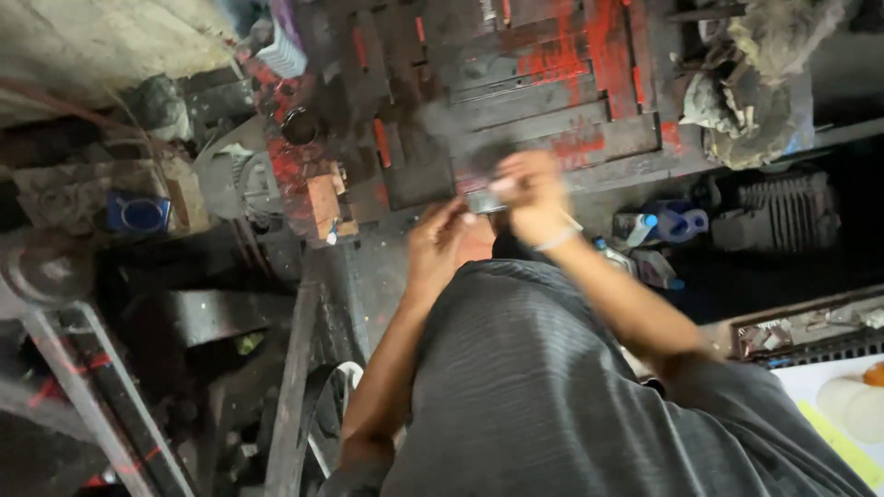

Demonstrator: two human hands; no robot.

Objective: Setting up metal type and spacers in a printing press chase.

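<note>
2 hands meeting mid-frame over red-stained metal blocks (pixel 552 101): right hand (pixel 532 195) pinching a small pale blurred piece (pixel 502 185), left hand (pixel 436 237) fingers curling near it. Probably light, stiff; best pinched by edges.

A small blue box (pixel 138 213) sits at left; blue-capped plastic bottles (pixel 665 224) stand right.
</note>
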